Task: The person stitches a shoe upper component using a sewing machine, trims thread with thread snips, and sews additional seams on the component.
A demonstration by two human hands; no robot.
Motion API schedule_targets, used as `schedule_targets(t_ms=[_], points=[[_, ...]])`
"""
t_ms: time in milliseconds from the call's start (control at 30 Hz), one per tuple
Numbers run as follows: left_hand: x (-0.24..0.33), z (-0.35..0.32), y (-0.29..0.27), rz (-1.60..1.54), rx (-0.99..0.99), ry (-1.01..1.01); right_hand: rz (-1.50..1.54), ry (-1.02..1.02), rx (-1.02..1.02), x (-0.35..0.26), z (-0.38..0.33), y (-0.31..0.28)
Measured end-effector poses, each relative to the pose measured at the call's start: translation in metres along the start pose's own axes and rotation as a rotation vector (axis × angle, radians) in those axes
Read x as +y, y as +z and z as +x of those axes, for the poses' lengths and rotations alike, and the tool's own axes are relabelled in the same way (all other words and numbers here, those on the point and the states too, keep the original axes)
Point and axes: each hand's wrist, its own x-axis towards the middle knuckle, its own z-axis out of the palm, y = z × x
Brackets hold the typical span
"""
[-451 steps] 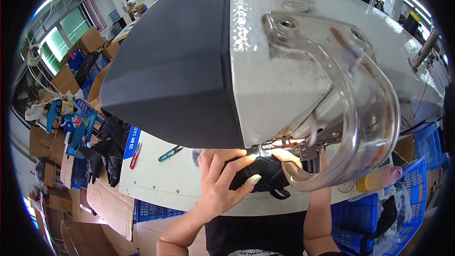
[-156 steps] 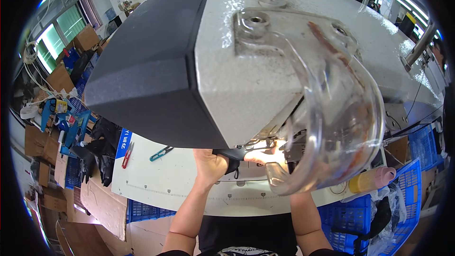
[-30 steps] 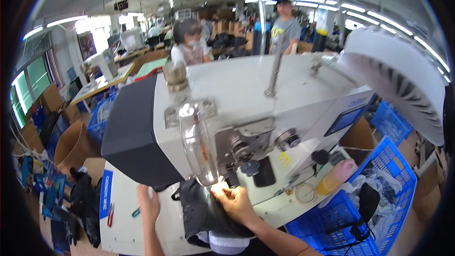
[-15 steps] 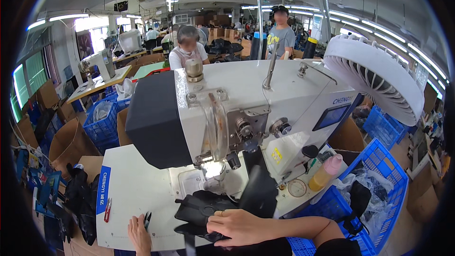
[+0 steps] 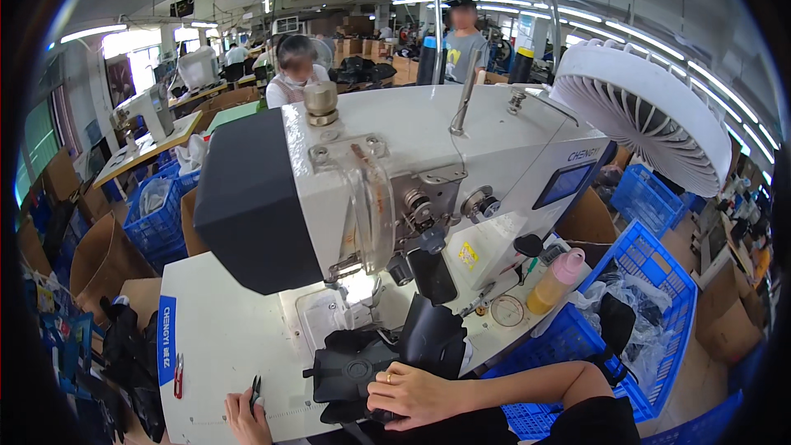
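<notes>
My right hand (image 5: 412, 394), a ring on one finger, grips the near edge of a black sewn piece (image 5: 350, 369) that looks like a small bag or pouch. It has a round raised emblem, and a stiff black panel (image 5: 431, 336) stands up from its far right side. The piece lies at the table's front, below the sewing machine's needle area. To the left, my left hand (image 5: 247, 422) rests at the table's front edge, its fingers closed about small dark thread snips (image 5: 256, 387) with the tips pointing away. Their handles are mostly hidden.
The white sewing machine (image 5: 494, 132) fills the middle. Red thread snips (image 5: 179, 376) lie on the white table (image 5: 222, 313) at left. A pink-capped bottle (image 5: 554, 282) and a blue crate (image 5: 659, 268) with plastic bags are at right. A white fan (image 5: 643, 115) hangs above; two people are beyond.
The black piece has turned and settled, its tall panel now lower and less blurred. My left fingers have come round the dark snips. The whole view has shifted slightly.
</notes>
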Motion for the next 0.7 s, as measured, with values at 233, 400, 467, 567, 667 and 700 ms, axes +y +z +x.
schedule_targets(t_ms=[233,400,467,567,667,700], points=[[0.006,-0.001,0.0,-0.087,0.11,-0.049,-0.011,-0.012,0.033,0.0,-0.003,0.003],[0.036,0.001,-0.004,-0.332,0.179,-0.145,0.021,-0.01,0.029,0.003,-0.004,0.004],[0.057,0.004,-0.009,-0.397,0.154,-0.175,0.025,-0.027,0.059,0.003,-0.004,0.005],[0.085,0.009,-0.024,-0.471,0.118,-0.141,0.032,-0.048,0.1,0.002,-0.003,0.005],[0.104,0.011,-0.04,-0.542,0.015,-0.014,0.036,-0.059,0.116,0.002,-0.004,0.005],[0.108,0.011,-0.044,-0.539,0.01,-0.008,0.037,-0.063,0.115,0.002,-0.004,0.004]])
